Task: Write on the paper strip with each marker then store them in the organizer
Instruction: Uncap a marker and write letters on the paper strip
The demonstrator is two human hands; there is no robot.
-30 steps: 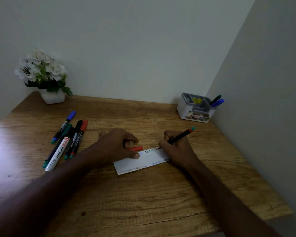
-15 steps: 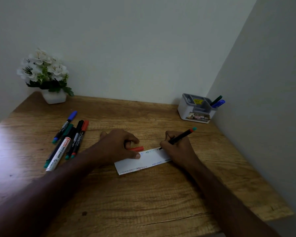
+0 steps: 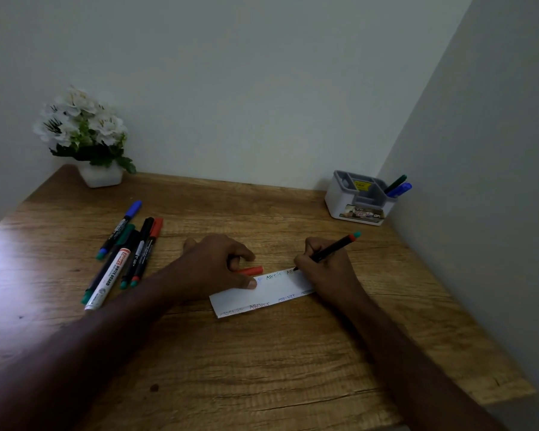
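White paper strip point(image 3: 271, 293) lies flat mid-table point(image 3: 262, 368), small lettering along its near and far edges. Left hand point(image 3: 212, 269) pinches a red cap point(image 3: 250, 270), thumb pressing the strip; right hand point(image 3: 327, 272) grips a black marker point(image 3: 330, 251), tip on the paper. Far right, the white organizer point(image 3: 358, 200) holds two markers.

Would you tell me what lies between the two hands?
In the head view, the paper strip and a red cap held by the left hand.

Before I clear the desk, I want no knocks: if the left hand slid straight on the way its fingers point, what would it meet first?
Probably the right hand, which grips the marker. The left hand points right along the paper strip, holding the red cap. Depth is unclear.
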